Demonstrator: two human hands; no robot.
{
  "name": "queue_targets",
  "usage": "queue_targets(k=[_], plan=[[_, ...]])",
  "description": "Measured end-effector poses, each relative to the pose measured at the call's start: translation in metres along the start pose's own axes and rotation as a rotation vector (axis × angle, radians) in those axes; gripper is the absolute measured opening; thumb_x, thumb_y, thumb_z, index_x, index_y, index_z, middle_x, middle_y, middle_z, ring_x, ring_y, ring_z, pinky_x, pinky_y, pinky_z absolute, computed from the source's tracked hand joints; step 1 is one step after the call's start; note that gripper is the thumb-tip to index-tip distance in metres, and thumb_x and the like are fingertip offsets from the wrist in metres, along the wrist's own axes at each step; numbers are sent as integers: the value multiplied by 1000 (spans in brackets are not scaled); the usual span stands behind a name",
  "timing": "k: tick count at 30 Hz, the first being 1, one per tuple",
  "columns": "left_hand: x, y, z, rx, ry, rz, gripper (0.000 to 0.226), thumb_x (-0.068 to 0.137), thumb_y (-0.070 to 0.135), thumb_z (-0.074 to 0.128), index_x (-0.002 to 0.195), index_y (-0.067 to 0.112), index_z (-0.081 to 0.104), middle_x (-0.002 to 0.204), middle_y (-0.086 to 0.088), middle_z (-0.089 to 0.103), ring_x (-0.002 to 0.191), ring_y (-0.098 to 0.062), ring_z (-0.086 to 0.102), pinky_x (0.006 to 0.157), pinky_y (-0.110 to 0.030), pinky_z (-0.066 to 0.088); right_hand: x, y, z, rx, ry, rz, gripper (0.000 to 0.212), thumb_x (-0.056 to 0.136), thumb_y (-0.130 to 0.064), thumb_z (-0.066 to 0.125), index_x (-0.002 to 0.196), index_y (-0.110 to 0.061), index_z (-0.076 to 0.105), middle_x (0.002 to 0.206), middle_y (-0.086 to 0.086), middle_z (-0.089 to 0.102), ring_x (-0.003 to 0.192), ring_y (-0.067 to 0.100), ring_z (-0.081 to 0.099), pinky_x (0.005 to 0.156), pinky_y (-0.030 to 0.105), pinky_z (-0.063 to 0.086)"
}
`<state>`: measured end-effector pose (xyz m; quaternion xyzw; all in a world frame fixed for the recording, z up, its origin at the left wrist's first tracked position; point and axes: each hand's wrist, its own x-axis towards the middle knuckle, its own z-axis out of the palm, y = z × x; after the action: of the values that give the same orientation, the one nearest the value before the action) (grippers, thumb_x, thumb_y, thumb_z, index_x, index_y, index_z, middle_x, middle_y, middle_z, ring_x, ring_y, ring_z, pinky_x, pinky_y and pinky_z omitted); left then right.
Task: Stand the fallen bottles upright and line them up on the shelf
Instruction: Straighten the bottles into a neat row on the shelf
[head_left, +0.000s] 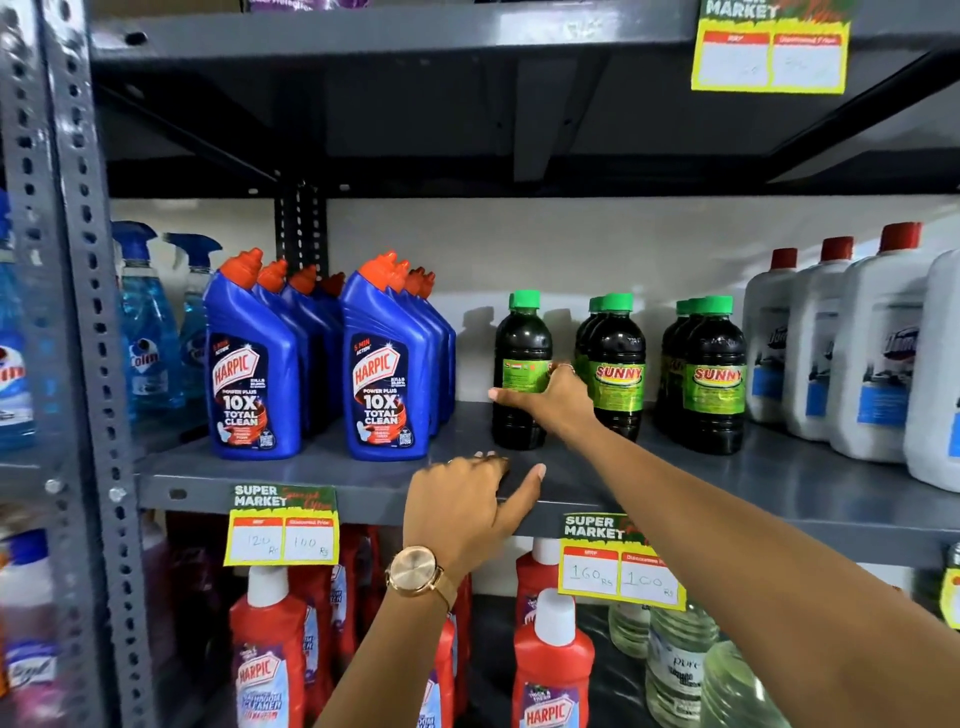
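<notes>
On the grey middle shelf (322, 475) stand dark bottles with green caps and green SUNNY labels. My right hand (550, 402) grips the leftmost dark bottle (522, 332) around its label; it stands upright with its label turned away. To its right are two short rows of the same bottles (618, 364), (714, 374), all upright. My left hand (467, 506), with a watch on the wrist, rests on the shelf's front edge below that bottle, fingers apart and holding nothing.
Two rows of blue Harpic bottles (387, 358) stand left of the dark ones, white jugs with red caps (878, 343) to the right. Blue spray bottles (150, 322) are at the far left. Red Harpic bottles (550, 660) fill the shelf below. Price tags (283, 525) hang on the edge.
</notes>
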<state>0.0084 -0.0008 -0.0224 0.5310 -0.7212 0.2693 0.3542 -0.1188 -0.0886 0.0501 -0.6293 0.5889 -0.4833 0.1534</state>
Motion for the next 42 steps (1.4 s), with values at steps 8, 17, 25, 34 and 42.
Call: queue_targets(k=[8, 17, 25, 34, 42], plan=[[0, -1, 5, -29, 3, -23, 64, 86, 68, 18, 78, 22, 62, 78, 2, 69, 70, -20, 65, 52, -30, 39, 4, 12, 13, 188, -67, 21, 70, 69, -27, 80, 126, -4, 46, 109, 8, 62, 98, 24, 60, 75, 27, 46], [-1, 0, 2, -22, -4, -25, 61, 88, 66, 21, 76, 24, 63, 76, 4, 69, 69, -18, 65, 50, -29, 36, 33, 40, 31, 19, 4, -78, 113, 36, -87, 67, 120, -11, 59, 113, 11, 65, 103, 26, 65, 91, 41, 55], [-1, 1, 2, -35, -7, -33, 62, 87, 66, 21, 80, 24, 67, 79, 4, 71, 72, -18, 65, 52, -29, 40, 7, 24, 13, 47, -70, -103, 70, 73, -32, 80, 128, -3, 47, 120, 12, 64, 105, 24, 62, 85, 31, 51], [0, 0, 3, -20, -23, -31, 62, 86, 67, 19, 78, 22, 62, 78, 3, 69, 72, -18, 63, 52, -29, 37, 8, 19, 18, 1, -55, -93, 79, 70, -37, 83, 128, -2, 42, 128, 18, 59, 119, 33, 58, 100, 44, 48], [7, 0, -5, -8, -118, -76, 62, 82, 75, 29, 93, 28, 68, 84, -3, 70, 83, -25, 63, 58, -31, 37, 2, 14, 12, 24, -113, -44, 90, 69, -47, 81, 135, -3, 38, 133, 16, 54, 121, 31, 56, 100, 41, 48]])
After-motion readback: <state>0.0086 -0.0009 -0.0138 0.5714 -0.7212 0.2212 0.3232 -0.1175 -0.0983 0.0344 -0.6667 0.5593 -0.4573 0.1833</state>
